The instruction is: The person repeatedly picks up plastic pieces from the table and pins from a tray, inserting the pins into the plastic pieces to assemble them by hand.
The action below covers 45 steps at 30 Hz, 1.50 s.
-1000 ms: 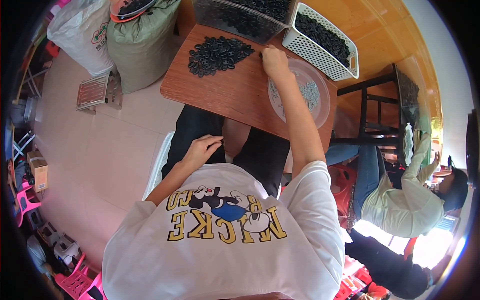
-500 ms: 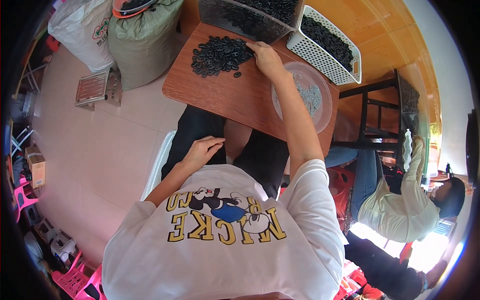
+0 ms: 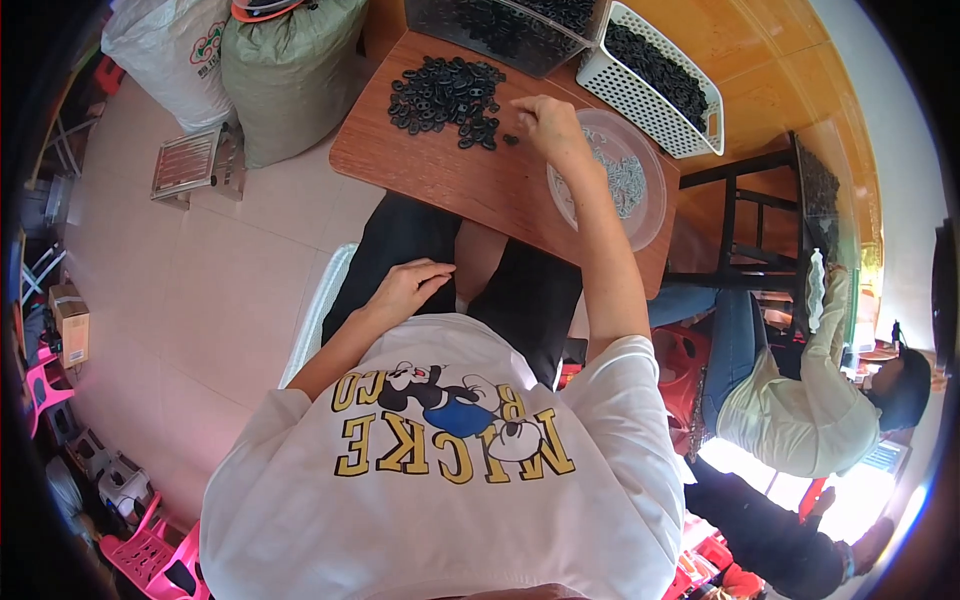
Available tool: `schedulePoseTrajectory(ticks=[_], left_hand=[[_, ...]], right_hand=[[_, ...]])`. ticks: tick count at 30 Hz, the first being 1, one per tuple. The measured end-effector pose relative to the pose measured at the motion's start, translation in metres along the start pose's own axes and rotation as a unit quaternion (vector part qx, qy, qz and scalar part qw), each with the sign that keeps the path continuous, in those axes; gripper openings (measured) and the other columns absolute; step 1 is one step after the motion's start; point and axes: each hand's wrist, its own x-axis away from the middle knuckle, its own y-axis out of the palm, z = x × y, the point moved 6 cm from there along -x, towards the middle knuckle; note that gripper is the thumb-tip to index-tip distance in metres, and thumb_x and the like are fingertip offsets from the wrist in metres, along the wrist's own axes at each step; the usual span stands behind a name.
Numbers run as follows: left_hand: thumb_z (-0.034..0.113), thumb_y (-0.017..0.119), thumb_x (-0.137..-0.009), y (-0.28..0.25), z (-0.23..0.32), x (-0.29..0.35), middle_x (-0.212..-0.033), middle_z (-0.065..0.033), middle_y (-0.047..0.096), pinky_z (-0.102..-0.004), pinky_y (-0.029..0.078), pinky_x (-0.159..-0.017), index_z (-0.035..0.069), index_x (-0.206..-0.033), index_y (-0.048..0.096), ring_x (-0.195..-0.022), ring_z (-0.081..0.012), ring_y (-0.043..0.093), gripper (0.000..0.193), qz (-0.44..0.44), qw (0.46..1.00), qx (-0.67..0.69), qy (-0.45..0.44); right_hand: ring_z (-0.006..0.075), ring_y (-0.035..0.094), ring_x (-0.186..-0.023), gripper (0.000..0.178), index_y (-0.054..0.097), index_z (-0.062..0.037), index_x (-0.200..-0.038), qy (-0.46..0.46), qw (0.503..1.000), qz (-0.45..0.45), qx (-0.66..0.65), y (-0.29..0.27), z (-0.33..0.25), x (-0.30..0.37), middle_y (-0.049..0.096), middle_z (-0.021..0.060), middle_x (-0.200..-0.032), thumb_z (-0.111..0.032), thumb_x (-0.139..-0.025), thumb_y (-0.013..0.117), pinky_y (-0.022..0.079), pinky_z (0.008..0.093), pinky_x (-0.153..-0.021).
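On the brown wooden table [image 3: 400, 165] lies a pile of small black oval pieces with holes [image 3: 440, 92]. My right hand [image 3: 552, 128] hovers just to the right of the pile, its index finger stretched leftward and the others loosely bent. I make out nothing in it. Below its fingertips a small black piece [image 3: 511, 140] lies apart from the pile. Under my right forearm is a round translucent tray [image 3: 652, 215] with many small silvery pieces [image 3: 625, 185], partly covered by the arm. My left hand [image 3: 412, 288] rests on my thigh, fingers relaxed and stretched, holding nothing.
Behind the pile stands a clear bin [image 3: 490, 40] of black pieces, beside a white perforated basket [image 3: 650, 105] of similar ones. Large sacks [image 3: 290, 85] and a small metal stool [image 3: 190, 170] are at the left. Another person [image 3: 800, 420] sits at the right by a black-framed table [image 3: 735, 220].
My right hand has drawn back from the pile's right edge toward me and rightward. Some pieces at the pile's right side have shifted nearer. My left hand stays on my thigh.
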Motion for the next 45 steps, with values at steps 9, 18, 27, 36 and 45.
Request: schedulePoseTrajectory(ticks=[9, 18, 27, 36, 45], left_hand=[[0.009, 0.059, -0.086, 0.002, 0.01, 0.014, -0.092, -0.0108, 0.065, -0.0256, 0.049, -0.073, 0.002, -0.103, 0.065, -0.083, -0.0205, 0.064, 0.02, -0.025, 0.999, 0.041, -0.013], [0.009, 0.058, -0.087, 0.013, 0.018, 0.014, -0.094, -0.0097, 0.066, -0.0242, 0.049, -0.074, 0.002, -0.104, 0.065, -0.085, -0.0177, 0.065, 0.02, -0.076, 0.996, 0.041, 0.006], [0.009, 0.059, -0.087, -0.015, 0.034, -0.033, -0.089, -0.0108, 0.067, -0.0281, 0.051, -0.078, -0.003, -0.104, 0.062, -0.081, -0.0162, 0.064, 0.021, 0.023, 0.923, 0.354, -0.149], [0.009, 0.061, -0.086, 0.009, 0.066, -0.09, -0.087, -0.0112, 0.066, -0.0241, 0.051, -0.068, -0.004, -0.101, 0.063, -0.075, -0.015, 0.064, 0.02, -0.026, 0.905, 0.408, -0.113], [0.013, 0.057, -0.089, 0.035, 0.07, -0.07, -0.086, -0.0075, 0.064, -0.0252, 0.051, -0.067, 0.0, -0.097, 0.061, -0.076, -0.0149, 0.063, 0.015, -0.059, 0.856, 0.487, -0.163]], right_hand=[[0.0317, 0.065, -0.079, 0.01, 0.067, -0.003, -0.072, -0.049, 0.957, -0.036, 0.283, 0.02, -0.013, 0.016, 0.066, 0.0179, -0.077, -0.006, -0.074, 0.057, 0.047, 0.0435, -0.067], [0.0317, 0.064, -0.08, 0.009, 0.066, -0.0042, -0.076, -0.004, 0.971, -0.021, 0.237, 0.027, -0.014, 0.031, 0.066, 0.0167, -0.079, -0.012, -0.075, 0.062, 0.044, 0.0442, -0.072], [0.0227, 0.063, -0.073, 0.016, 0.067, -0.0006, -0.085, 0.122, 0.982, 0.068, -0.128, -0.023, -0.052, 0.083, 0.066, 0.0125, -0.078, -0.014, -0.077, 0.065, 0.047, 0.0326, -0.065], [0.017, 0.061, -0.071, 0.014, 0.065, 0.0015, -0.087, 0.216, 0.92, 0.19, -0.265, -0.019, -0.067, 0.172, 0.065, 0.0101, -0.079, -0.009, -0.079, 0.065, 0.046, 0.0278, -0.064], [0.0106, 0.059, -0.078, 0.015, 0.066, 0.0011, -0.093, 0.275, 0.809, 0.221, -0.469, -0.001, -0.047, 0.209, 0.065, 0.0046, -0.079, -0.01, -0.085, 0.061, 0.045, 0.0239, -0.073]])
